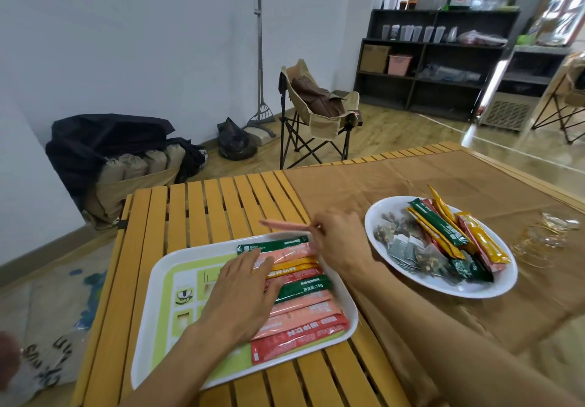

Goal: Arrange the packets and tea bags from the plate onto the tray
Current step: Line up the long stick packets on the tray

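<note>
Tray (148, 308), white-rimmed with a green printed centre, on a slatted wooden table (190, 210). Row of stick packets (300, 299) side by side across its right half: green at the far end, then pink, yellow, red, green again, several pink, red nearest. Left hand (243, 292) flat on that row, fingers spread and straight, palm down, pressing on the middle packets, gripping nothing. Right hand (340, 242) just past the tray's far right corner, fingers pinched shut on one end of a pink packet (281, 225), blurred, held level above the table slats just beyond the tray's far rim, its free end pointing left. Plate (376, 216), white and oval, to the right of the tray, on a brown cloth (395, 178) covering the table's right side. More packets (443, 229) piled slantwise on the plate's far half: green, red, yellow, orange. Tea bags (408, 248) heaped on its near left part, clear pyramid bags with dark leaves and grey-green tags. Clear wrappers (544, 232) on the cloth right of the plate, too blurred to tell more. Folding chair (316, 112) and dark shelves (443, 58) behind, near the wall.
</note>
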Demonstrator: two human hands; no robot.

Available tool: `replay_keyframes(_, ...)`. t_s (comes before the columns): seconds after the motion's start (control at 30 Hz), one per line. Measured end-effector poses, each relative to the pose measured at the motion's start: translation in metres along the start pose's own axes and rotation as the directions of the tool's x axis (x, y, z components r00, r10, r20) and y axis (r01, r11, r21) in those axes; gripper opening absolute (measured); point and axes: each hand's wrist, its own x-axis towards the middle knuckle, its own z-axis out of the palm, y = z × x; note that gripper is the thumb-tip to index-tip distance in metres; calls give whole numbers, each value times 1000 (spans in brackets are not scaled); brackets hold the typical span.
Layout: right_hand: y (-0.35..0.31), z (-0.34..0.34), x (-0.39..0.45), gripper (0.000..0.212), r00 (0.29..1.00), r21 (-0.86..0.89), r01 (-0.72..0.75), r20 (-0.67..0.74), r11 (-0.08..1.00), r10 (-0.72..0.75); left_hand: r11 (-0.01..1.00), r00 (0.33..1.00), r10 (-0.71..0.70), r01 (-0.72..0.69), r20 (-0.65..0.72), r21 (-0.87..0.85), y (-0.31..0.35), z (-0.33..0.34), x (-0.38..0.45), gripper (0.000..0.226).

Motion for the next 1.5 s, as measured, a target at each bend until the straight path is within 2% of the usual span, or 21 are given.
replay_keyframes(0.13,-18,19,1,19,993,-41,119,16,992,-119,999,993,25,-28,-113,-23,0,-2,1,48)
replay_keyframes(0.23,-23,22,0,19,993,-28,120,24,992,-119,996,962,83,-90,-261,-18,2,-7,3,40)
replay_keyframes(0.3,-22,24,-3,20,993,-21,102,64,995,-101,994,948,97,-107,-303,-14,4,-8,4,39)
replay_keyframes(0.47,-17,23,-7,23,989,40,69,125,997,-73,1000,981,23,-25,-193,-7,0,2,2,47)
replay_keyframes(0.57,-16,20,-10,23,986,55,69,147,996,-77,1000,990,25,-25,-141,3,-2,5,2,53)
replay_keyframes(0.77,-16,17,-17,25,982,42,96,158,995,-101,999,988,28,-23,-155,35,0,4,2,53)
replay_keyframes(0.9,-13,14,-18,23,988,42,94,118,995,-98,997,987,40,-29,-156,74,0,2,2,53)
replay_keyframes(1.3,28,-8,-17,21,994,38,-98,50,994,96,1000,987,10,-10,-158,5,3,-2,1,49)
replay_keyframes(1.5,32,-12,-21,25,990,31,-128,60,991,126,993,996,6,4,-86,117,0,0,1,60)
